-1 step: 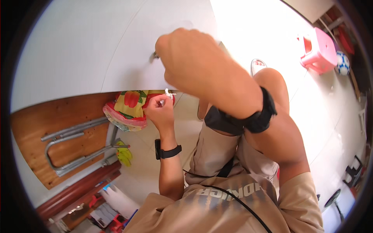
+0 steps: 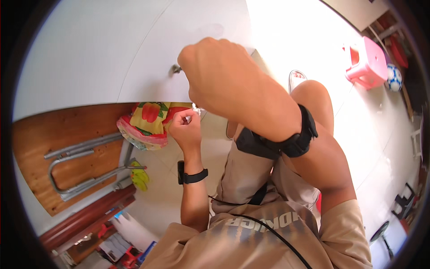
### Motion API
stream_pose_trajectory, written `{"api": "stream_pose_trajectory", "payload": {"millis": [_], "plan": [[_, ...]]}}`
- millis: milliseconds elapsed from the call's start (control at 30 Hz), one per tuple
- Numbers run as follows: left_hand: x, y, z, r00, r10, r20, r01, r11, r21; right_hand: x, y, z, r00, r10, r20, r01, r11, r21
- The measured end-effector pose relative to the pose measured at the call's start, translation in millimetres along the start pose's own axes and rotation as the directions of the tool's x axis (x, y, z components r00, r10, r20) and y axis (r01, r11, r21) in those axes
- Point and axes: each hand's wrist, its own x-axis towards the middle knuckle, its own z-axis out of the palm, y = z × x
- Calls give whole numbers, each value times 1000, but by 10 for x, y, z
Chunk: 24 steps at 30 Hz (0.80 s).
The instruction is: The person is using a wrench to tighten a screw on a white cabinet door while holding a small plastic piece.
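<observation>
My right hand (image 2: 219,67) is closed in a fist above the white tabletop (image 2: 89,58). Its fingers are turned away, so whatever they grip is hidden. Beside its thumb side a small grey metallic piece (image 2: 176,69) shows against the tabletop; I cannot tell whether the hand holds it. Just off the table's near edge, my left hand (image 2: 186,131) pinches a small crumpled white wad (image 2: 195,109), perhaps tissue or plastic. Behind the left hand, under the table edge, hangs a colourful fruit-patterned bag (image 2: 150,117).
Below the table edge, a wooden panel (image 2: 31,148) carries folded grey metal legs (image 2: 85,154). A yellow-green item (image 2: 139,175) lies near it. On the right floor stand a pink stool (image 2: 369,62) and a white-and-blue ball (image 2: 394,78). My knees are under my right forearm.
My right hand has come slightly nearer to me, and more of the small grey piece shows beside it. The left hand keeps its pinch on the white wad. The view has shifted a little.
</observation>
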Motion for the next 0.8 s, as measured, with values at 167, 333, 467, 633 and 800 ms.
{"api": "stream_pose_trajectory", "payload": {"millis": [167,333,467,633,800], "plan": [[60,-91,-268,997,67,-40,-63,994,86,25,-7,181,1000,-16,-24,17,1000,26],[174,294,-171,997,25,-72,-40,976,-213,68,-139,270,993,-75,-89,81,994,67],[259,459,-226,992,5,-123,-36,968,-249,-69,-76,488,997,-52,-57,54,998,37],[365,450,-91,970,80,-232,-156,930,-333,-253,-173,514,976,13,-217,33,978,207],[373,432,70,944,146,-295,-253,896,-366,-406,-61,698,976,98,-194,-63,983,175]]}}
